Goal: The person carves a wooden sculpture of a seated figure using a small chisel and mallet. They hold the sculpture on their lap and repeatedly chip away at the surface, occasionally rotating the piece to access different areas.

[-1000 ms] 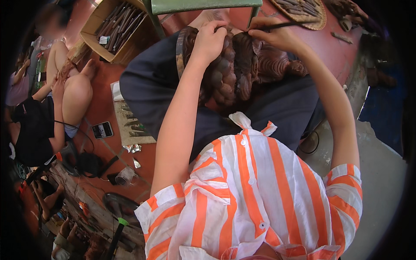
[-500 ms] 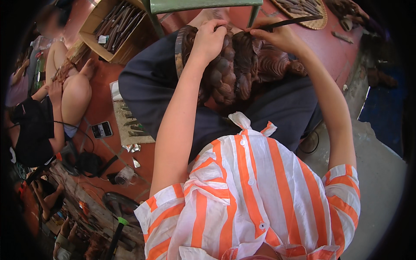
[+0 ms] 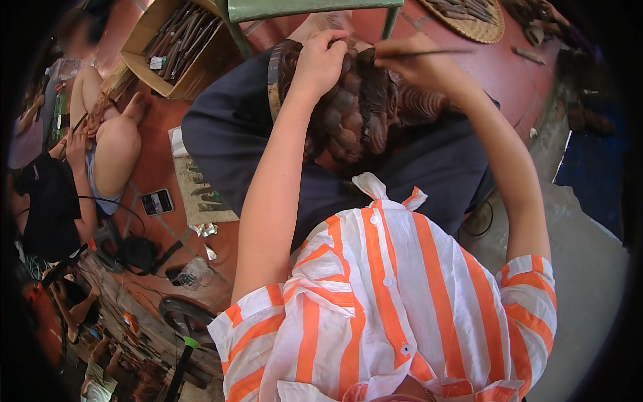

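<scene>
A seated person in a dark blue top (image 3: pixel 241 134) has reddish-brown braided hair (image 3: pixel 355 114) directly below me. My left hand (image 3: pixel 321 60) grips a section of that hair near the top of the head, fingers closed on it. My right hand (image 3: pixel 412 60) pinches a thin dark comb or stick (image 3: pixel 442 52) that points to the right, its tip end against the hair. My striped orange and white shirt (image 3: pixel 382 301) fills the lower middle of the view.
A cardboard box (image 3: pixel 177 43) of dark hair bundles sits at the upper left. A woven tray (image 3: pixel 469 15) lies at the top right on the red floor. Other people sit at the left. A phone (image 3: pixel 157 201) lies on the floor. A green chair frame (image 3: pixel 301 8) is ahead.
My right hand has shifted slightly left and down over the hair with the thin tool. My left hand keeps its hold on the hair.
</scene>
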